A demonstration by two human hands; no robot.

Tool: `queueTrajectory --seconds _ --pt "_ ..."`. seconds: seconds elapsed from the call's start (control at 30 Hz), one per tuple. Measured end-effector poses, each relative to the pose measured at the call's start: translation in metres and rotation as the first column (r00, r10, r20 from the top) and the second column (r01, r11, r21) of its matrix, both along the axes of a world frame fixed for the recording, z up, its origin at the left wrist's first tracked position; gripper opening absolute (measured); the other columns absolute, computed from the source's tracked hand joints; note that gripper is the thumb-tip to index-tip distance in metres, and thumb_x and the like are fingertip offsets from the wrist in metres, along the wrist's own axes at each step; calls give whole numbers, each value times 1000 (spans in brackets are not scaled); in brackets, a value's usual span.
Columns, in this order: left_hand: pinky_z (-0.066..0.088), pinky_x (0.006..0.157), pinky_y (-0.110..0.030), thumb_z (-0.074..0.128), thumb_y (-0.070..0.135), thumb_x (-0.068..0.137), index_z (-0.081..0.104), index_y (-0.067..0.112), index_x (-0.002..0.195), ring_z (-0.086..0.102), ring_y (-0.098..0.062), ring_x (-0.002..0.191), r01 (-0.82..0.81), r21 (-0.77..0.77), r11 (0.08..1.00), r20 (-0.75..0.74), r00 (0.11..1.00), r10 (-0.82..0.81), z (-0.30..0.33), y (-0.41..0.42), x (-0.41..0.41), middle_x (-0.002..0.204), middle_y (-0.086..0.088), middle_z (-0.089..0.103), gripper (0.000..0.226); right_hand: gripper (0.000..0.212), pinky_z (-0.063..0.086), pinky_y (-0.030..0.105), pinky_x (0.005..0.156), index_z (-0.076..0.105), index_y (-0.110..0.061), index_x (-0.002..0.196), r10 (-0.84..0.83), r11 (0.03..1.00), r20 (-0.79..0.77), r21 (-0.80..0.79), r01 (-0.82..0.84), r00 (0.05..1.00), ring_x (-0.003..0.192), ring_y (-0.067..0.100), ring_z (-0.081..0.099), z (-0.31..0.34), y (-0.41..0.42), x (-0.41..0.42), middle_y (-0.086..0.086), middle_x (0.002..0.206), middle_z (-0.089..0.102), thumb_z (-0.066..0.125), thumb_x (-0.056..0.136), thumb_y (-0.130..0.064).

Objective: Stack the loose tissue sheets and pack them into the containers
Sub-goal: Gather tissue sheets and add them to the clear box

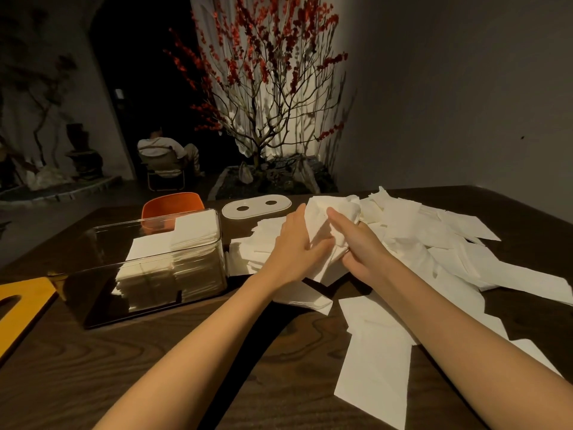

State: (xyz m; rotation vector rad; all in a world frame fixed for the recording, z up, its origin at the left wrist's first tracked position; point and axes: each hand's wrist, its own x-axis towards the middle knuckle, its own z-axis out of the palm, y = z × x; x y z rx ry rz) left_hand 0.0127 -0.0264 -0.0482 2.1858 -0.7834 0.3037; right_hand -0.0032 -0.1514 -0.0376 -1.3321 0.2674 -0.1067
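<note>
Gathering a crumpled bunch of tissues [325,218] mid-counter, the left hand [297,240] lies flat against it while the right hand [361,243] pinches it; sheets may crease or slip, spoiling the stack beside the half-filled clear box [173,262] toward the counter's left edge

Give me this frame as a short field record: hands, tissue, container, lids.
left hand: open, flat against the held sheets
right hand: fingers curled on the same sheets
sheets: crumpled bunch between both hands
loose pile: spread over the table's right half
container: clear, open, tissue stacks in its right part
white lid: off, behind container
orange container: behind the clear one
</note>
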Motion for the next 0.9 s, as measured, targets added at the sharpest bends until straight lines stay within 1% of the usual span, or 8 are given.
queueTrajectory --seconds 0.1,0.23,0.3,0.43,0.53,0.6,0.73,0.9 --pt "37 103 -34 42 36 85 37 22 134 40 -14 121 5 -85 996 -28 1000 -8 3 3 1 133 3 43 52 50 51 35 95 51 -11 132 90 993 41 76 -93 995 106 19 63 3 -3 -3 6 115 67 67 88 -28" --pt "36 84 -17 38 27 92 40 34 111 43 -5 104 -20 -226 974 -174 984 -20 10 0 -4 118 6 44 21 33 49 32 95 54 -15 117 101 995 15 20 -101 995 101 15 59 5 -4 -7 3 107 65 68 87 -11" --pt "41 76 -7 37 26 95 41 28 110 51 2 93 -61 -335 940 -296 954 -43 12 -1 -6 111 4 48 15 25 50 29 89 53 -17 106 90 995 11 34 -90 996 94 13 59 6 -6 -6 1 99 63 66 88 -7" --pt "45 101 -40 42 53 91 45 18 134 57 -20 111 -256 -499 828 -579 809 -99 18 0 -6 126 -8 56 55 39 45 42 104 47 -18 118 59 994 35 88 -62 998 114 22 55 5 -9 -2 5 112 61 66 87 -4" --pt "49 79 -34 38 30 102 52 21 95 59 -17 85 -410 -592 694 -686 709 -166 21 7 0 92 -3 60 18 47 44 45 105 44 -21 123 39 992 25 122 -42 999 118 24 52 5 -11 -1 4 123 56 67 85 -5" --pt "47 74 -39 41 24 101 51 17 92 57 -21 85 -477 -646 596 -731 611 -303 27 11 -4 91 -6 59 15 48 43 46 105 44 -22 123 42 989 20 142 -44 999 119 24 51 5 -12 -1 5 125 54 67 85 -4" --pt "42 102 -46 50 20 94 52 3 94 58 -34 96 -573 -724 384 -664 430 -611 33 22 -6 96 -20 63 17 47 45 47 103 47 -24 121 35 987 -8 160 -33 999 116 24 54 7 -12 -2 7 125 56 68 84 -4" --pt "43 100 -41 52 3 89 50 9 95 56 -27 92 -574 -687 445 -719 449 -531 30 21 -7 96 -14 57 9 55 51 40 96 44 -20 135 5 995 -72 98 2 997 115 25 54 8 -11 -4 7 128 54 68 86 -9"
